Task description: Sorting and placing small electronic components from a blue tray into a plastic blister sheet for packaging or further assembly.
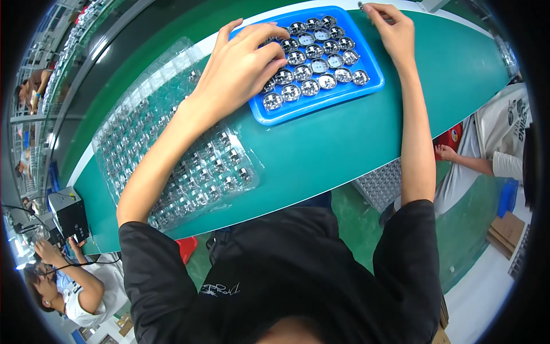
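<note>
Many shiny parts (218, 166) in rows in a clear plastic tray (250, 166), on the left of the green worktop (321, 146), partly hidden by the left forearm (163, 155). Next along, left hand (243, 60) over the left side of a blue tray (321, 103), fingers bent down among round parts (310, 87); impossible to tell whether pinching one or merely touching. Farther into the blue tray, a few paler pieces (334, 61) among the mirror-like ones. Just past the far right rim, right hand (395, 28), thumb and forefinger pinched on a small dark piece (361, 6). Apparently at the step of handling parts singly. As to the next move, probably calling for a light, steady grip, without nudging neighbours or marking bright faces.
</note>
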Available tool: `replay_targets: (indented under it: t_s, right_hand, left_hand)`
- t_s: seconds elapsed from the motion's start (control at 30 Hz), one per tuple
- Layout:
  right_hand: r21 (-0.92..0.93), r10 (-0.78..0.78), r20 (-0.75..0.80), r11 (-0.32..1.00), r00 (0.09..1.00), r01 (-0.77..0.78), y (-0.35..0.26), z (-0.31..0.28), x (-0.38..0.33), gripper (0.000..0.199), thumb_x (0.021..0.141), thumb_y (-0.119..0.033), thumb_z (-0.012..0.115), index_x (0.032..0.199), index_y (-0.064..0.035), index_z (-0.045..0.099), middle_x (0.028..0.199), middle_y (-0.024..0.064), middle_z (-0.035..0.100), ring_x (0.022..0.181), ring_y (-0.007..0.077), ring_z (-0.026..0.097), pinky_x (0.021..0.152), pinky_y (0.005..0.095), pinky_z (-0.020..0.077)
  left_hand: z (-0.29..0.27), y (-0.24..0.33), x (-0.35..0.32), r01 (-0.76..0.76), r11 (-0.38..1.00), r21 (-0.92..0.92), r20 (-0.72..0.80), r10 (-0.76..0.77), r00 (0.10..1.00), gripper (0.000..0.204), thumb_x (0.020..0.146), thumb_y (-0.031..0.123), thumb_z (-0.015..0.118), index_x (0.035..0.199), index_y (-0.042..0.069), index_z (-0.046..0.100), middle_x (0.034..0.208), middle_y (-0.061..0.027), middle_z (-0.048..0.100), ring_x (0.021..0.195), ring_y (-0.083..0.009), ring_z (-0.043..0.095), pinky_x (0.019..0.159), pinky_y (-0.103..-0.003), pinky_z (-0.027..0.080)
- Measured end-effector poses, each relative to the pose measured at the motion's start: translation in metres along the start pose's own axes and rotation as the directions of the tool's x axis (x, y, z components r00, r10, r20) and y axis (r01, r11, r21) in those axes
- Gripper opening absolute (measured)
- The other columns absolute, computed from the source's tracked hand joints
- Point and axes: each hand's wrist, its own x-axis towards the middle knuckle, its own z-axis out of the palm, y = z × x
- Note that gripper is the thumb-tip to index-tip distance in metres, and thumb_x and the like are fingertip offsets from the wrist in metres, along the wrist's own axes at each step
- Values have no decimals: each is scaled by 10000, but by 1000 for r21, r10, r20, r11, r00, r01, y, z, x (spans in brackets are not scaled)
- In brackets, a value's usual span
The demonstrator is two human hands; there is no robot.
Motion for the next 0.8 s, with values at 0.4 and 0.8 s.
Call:
replay_targets:
  t_s: [0.4,0.8]
  right_hand:
    - [179,-40,54,983,998,30,-19,-6,-8,210,933,-133,713,1075,18,745,974,75,745,865,130,684,792,257,530]
    - [119,28,-19,993,999,-26,-27,-15,-11,235,965,-155,665,1089,41,702,1050,105,725,906,182,697,803,277,527]
  left_hand:
    - [-4,-5,-3,65,998,-4,3,-65,998,148,876,221,727,919,79,726,1022,-38,648,1079,-259,552,943,-427,414]
    - [-29,-8,-4,-1,996,-91,-67,-6,998,127,913,185,680,976,75,668,985,-70,660,1001,-285,598,865,-410,467]
